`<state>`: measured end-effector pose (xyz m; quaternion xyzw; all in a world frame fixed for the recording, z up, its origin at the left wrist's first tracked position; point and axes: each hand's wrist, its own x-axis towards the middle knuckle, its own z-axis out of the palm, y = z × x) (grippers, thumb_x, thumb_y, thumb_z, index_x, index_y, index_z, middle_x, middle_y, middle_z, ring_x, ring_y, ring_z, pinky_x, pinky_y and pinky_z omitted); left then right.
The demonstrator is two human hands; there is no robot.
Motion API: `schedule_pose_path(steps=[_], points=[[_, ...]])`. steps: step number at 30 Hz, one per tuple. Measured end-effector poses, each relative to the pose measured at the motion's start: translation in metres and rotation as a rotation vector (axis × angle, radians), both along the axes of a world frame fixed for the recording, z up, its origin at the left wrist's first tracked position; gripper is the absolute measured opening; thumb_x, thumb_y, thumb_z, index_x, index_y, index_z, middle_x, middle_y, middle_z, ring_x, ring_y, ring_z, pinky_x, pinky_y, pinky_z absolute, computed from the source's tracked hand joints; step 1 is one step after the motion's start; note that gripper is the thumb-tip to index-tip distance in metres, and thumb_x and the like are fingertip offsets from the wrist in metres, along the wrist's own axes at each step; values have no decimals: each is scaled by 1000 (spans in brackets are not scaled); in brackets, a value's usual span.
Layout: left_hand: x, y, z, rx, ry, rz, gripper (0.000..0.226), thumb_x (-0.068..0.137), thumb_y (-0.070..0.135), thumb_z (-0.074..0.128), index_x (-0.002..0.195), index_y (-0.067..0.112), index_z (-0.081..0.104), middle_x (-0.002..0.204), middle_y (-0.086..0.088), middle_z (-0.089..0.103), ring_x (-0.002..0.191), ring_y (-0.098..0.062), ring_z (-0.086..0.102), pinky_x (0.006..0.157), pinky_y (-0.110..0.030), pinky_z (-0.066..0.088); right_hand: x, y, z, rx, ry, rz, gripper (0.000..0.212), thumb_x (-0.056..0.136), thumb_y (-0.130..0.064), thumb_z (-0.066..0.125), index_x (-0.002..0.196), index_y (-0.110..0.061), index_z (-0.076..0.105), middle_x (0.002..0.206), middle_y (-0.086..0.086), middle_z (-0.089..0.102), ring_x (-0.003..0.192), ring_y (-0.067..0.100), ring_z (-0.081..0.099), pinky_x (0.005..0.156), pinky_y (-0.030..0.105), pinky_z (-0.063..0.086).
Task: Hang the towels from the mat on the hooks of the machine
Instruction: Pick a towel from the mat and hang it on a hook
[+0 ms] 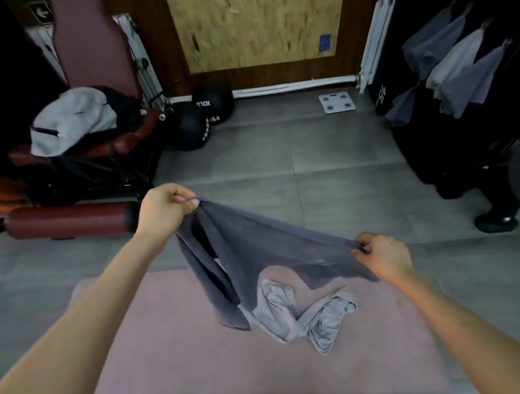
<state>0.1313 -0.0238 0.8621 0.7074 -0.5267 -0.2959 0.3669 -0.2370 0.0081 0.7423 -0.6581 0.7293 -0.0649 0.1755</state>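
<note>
Dark grey towel [258, 249] stretched between both hands above the pink mat [180, 361].

The left hand [163, 209] pinches one corner higher up, and the right hand [382, 255] pinches the opposite corner lower down (fingers curled on the cloth). A light grey towel [301, 315] lies crumpled on the mat beneath. Other towels [459, 77] hang on the black machine [447, 149] at right.
</note>
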Motion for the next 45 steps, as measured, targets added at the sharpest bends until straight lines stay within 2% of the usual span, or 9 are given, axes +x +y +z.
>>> schedule_pose_path(steps=[3, 5, 9, 17, 20, 24, 33, 40, 45], points=[[15, 4, 7, 11, 47, 72, 20, 81, 4, 68, 70, 19, 61, 67, -1, 56, 69, -16, 53, 72, -27, 43, -16, 2, 16, 26, 102, -1, 21, 84, -47, 58, 73, -30, 59, 86, -2, 69, 95, 23, 63, 83, 33, 35], [25, 5, 8, 25, 64, 77, 18, 81, 4, 68, 71, 18, 61, 68, -2, 56, 69, -17, 52, 72, -28, 43, -22, 1, 31, 34, 76, 11, 38, 82, -48, 63, 55, -30, 43, 64, -8, 57, 87, 23, 61, 75, 33, 32], [40, 3, 14, 32, 61, 102, 9, 81, 4, 68, 79, 11, 63, 68, 0, 56, 63, -11, 50, 64, -19, 39, -21, 0, 63, -40, -86, 24, 38, 82, -37, 68, 54, -22, 47, 51, -7, 44, 63, 21, 48, 57, 31, 31], [37, 9, 35, 29, -68, -57, 9, 74, 5, 75, 79, 8, 69, 64, -3, 60, 63, -10, 53, 66, -23, 41, 29, -2, 138, -326, -211, -47, 11, 85, -32, 65, 84, -21, 65, 69, -1, 62, 79, 27, 60, 64, 31, 39], [7, 12, 49, 12, -243, -276, 11, 71, 10, 78, 71, 16, 69, 59, 7, 62, 50, 7, 53, 60, -14, 41, 83, 6, 171, -363, -188, 92, 33, 86, -32, 63, 118, -26, 61, 81, 0, 65, 92, 27, 61, 78, 34, 44], [-27, 15, 67, -49, -244, -372, 16, 70, 13, 79, 67, 23, 66, 59, 13, 62, 49, 11, 54, 59, -11, 41, 138, 19, 192, -363, -39, 342, 46, 89, -41, 56, 134, -37, 46, 100, -5, 68, 103, 20, 59, 83, 30, 41], [-52, 26, 79, -94, -43, -404, 27, 66, 9, 81, 65, 21, 56, 60, 5, 65, 54, -4, 53, 61, -21, 41, 147, 16, 196, -409, -56, 288, 28, 86, -55, 53, 103, -38, 67, 101, -11, 71, 102, 12, 61, 78, 27, 44], [-60, 35, 70, -55, 236, -461, 29, 67, 7, 82, 71, 13, 54, 62, 0, 64, 57, -7, 55, 62, -21, 45, 135, 20, 204, -436, -116, 301, 18, 91, -32, 52, 101, -32, 67, 103, -14, 67, 101, 8, 59, 78, 26, 40], [-65, 45, 46, -85, 239, -514, 15, 75, 6, 74, 76, 10, 59, 66, 3, 57, 62, -10, 50, 65, -22, 44, 128, 23, 224, -534, -129, 284, 15, 89, -28, 55, 97, -29, 68, 100, -12, 66, 97, 10, 60, 80, 31, 44]])
